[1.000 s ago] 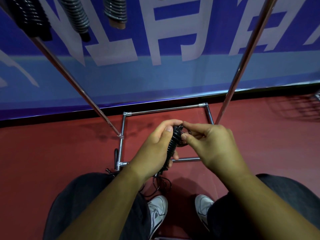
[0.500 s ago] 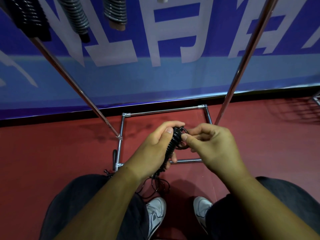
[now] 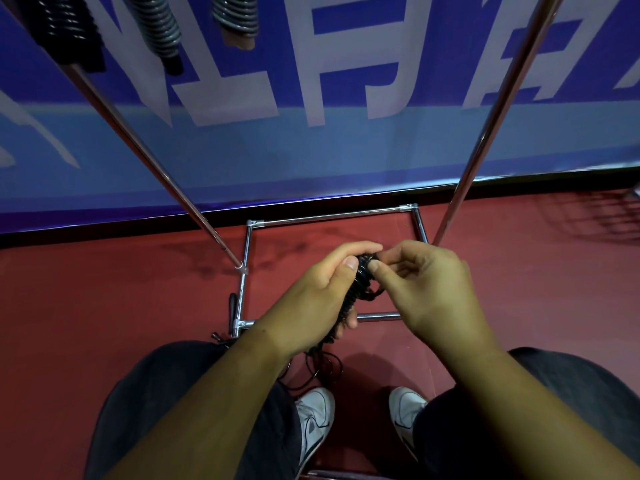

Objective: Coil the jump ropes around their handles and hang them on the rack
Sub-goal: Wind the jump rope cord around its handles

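Note:
A black jump rope point(image 3: 356, 296), coiled tightly round its handles, is gripped in my left hand point(image 3: 311, 303) at the frame's centre. My right hand point(image 3: 426, 289) pinches the rope's loose end at the top of the coil. A little uncoiled black rope point(image 3: 322, 368) dangles below toward the floor. The chrome rack point(image 3: 149, 150) stands in front of me, its two uprights slanting up left and right. Three coiled ropes hang at the top left: a black one point(image 3: 69, 26) and two grey ones point(image 3: 156, 26).
The rack's chrome base frame point(image 3: 332, 214) lies on the red floor. A blue banner point(image 3: 346, 150) covers the wall behind. Another black handle point(image 3: 232, 306) lies by the base's left rail. My knees and white shoes point(image 3: 315, 417) are below the hands.
My right hand's fingers have shifted slightly up and closer to the top of the coil; the hands stay in nearly the same place.

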Tool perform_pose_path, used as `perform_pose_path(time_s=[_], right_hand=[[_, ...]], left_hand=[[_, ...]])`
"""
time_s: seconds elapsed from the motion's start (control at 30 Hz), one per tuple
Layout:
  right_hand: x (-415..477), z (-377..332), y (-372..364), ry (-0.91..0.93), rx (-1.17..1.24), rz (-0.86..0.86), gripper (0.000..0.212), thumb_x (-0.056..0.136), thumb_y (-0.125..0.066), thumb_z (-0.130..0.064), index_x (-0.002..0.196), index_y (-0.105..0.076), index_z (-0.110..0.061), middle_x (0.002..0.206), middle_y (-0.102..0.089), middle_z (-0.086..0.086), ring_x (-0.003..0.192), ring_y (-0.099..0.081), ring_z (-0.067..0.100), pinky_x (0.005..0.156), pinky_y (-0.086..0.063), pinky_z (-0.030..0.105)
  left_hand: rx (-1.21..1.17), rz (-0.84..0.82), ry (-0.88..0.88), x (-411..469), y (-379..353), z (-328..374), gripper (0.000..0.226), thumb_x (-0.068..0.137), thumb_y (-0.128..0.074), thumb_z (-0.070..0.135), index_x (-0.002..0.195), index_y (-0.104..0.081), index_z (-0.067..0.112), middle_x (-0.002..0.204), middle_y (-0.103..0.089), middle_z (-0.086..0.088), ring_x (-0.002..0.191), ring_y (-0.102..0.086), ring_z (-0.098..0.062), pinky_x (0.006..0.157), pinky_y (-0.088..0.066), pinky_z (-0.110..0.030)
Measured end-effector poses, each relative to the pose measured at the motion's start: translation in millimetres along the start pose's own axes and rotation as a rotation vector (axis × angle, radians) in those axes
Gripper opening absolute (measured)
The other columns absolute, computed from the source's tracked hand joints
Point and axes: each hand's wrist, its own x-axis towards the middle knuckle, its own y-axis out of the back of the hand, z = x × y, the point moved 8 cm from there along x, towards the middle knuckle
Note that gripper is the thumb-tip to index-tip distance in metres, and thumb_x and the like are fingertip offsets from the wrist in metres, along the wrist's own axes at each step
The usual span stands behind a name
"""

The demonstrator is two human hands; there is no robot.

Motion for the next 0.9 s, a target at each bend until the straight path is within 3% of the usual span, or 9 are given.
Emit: perform_pose_path(time_s=[0.1, 0.2, 0.3, 0.4, 0.5, 0.63, 0.73, 0.8, 0.9], right_hand=[[4, -1, -4, -0.014, 0.077, -0.087, 0.007, 0.091, -0.075, -0.017, 0.088, -0.077, -0.024, 0.07, -0.074, -0.011, 0.063, -0.069, 0.004, 0.064, -0.053, 0.015], [4, 10, -12, -0.183, 0.407, -0.151, 0.014, 0.097, -0.066, -0.014, 0.108, -0.075, -0.013, 0.066, -0.071, 0.002, 0.059, -0.066, 0.017, 0.065, -0.057, 0.028], [5, 13, -15, -0.232, 0.514, -0.175, 0.014, 0.098, -0.064, -0.012, 0.096, -0.077, -0.007, 0.064, -0.065, 0.008, 0.059, -0.06, 0.021, 0.061, -0.056, 0.032], [7, 10, -13, -0.197, 0.468, -0.19, 0.013, 0.095, -0.067, -0.007, 0.085, -0.076, -0.009, 0.064, -0.065, 0.012, 0.059, -0.062, 0.023, 0.063, -0.059, 0.04], [9, 12, -13, -0.174, 0.393, -0.245, 0.011, 0.094, -0.067, -0.004, 0.086, -0.074, -0.005, 0.075, -0.067, 0.026, 0.068, -0.067, 0.042, 0.082, -0.06, 0.057], [6, 18, -22, -0.211, 0.316, -0.384, 0.011, 0.099, -0.062, -0.006, 0.094, -0.069, -0.001, 0.092, -0.072, 0.03, 0.093, -0.069, 0.048, 0.093, -0.057, 0.053], [3, 19, -25, -0.221, 0.303, -0.45, 0.012, 0.101, -0.059, -0.011, 0.095, -0.068, -0.005, 0.088, -0.07, 0.021, 0.08, -0.068, 0.034, 0.085, -0.059, 0.039], [6, 16, -22, -0.126, 0.177, -0.402, 0.012, 0.101, -0.06, -0.016, 0.093, -0.068, -0.012, 0.079, -0.063, 0.01, 0.072, -0.058, 0.021, 0.074, -0.054, 0.039], [6, 8, -21, -0.014, 0.099, -0.358, 0.013, 0.101, -0.061, -0.019, 0.089, -0.066, -0.018, 0.074, -0.062, 0.016, 0.071, -0.06, 0.034, 0.076, -0.054, 0.05]], left_hand=[[-0.027, 0.012, 0.017, 0, 6, -3, 0.037, 0.111, -0.03, 0.042, 0.14, -0.041, 0.061, 0.063, -0.067, -0.003, 0.054, -0.058, -0.02, 0.056, -0.051, -0.034], [-0.031, 0.015, 0.03, 2, 8, -8, 0.034, 0.11, -0.032, 0.045, 0.139, -0.038, 0.063, 0.065, -0.066, -0.009, 0.058, -0.058, -0.028, 0.059, -0.051, -0.041], [0.02, -0.001, 0.026, 3, 5, -9, 0.03, 0.11, -0.033, 0.045, 0.135, -0.042, 0.059, 0.063, -0.066, -0.006, 0.056, -0.057, -0.025, 0.061, -0.051, -0.04], [0.103, -0.01, 0.007, 4, 4, -9, 0.029, 0.109, -0.034, 0.044, 0.135, -0.043, 0.055, 0.064, -0.066, -0.003, 0.054, -0.056, -0.019, 0.059, -0.051, -0.036], [0.224, -0.021, -0.023, 2, 4, -10, 0.032, 0.109, -0.035, 0.044, 0.139, -0.04, 0.053, 0.066, -0.064, 0.003, 0.055, -0.058, -0.009, 0.061, -0.05, -0.029], [0.307, -0.043, -0.027, -1, 4, -14, 0.034, 0.109, -0.035, 0.045, 0.141, -0.039, 0.052, 0.067, -0.063, 0.006, 0.06, -0.059, -0.002, 0.065, -0.047, -0.025], [0.277, -0.064, -0.019, 0, 5, -16, 0.032, 0.108, -0.035, 0.045, 0.138, -0.043, 0.053, 0.066, -0.063, 0.006, 0.06, -0.058, -0.004, 0.063, -0.048, -0.028], [0.267, -0.121, -0.006, 1, 0, -17, 0.03, 0.108, -0.034, 0.046, 0.135, -0.048, 0.051, 0.066, -0.062, 0.002, 0.059, -0.057, -0.007, 0.061, -0.051, -0.031], [0.257, -0.186, 0.033, 1, -7, -19, 0.03, 0.109, -0.032, 0.047, 0.132, -0.052, 0.052, 0.071, -0.067, -0.006, 0.057, -0.057, -0.011, 0.061, -0.052, -0.031]])
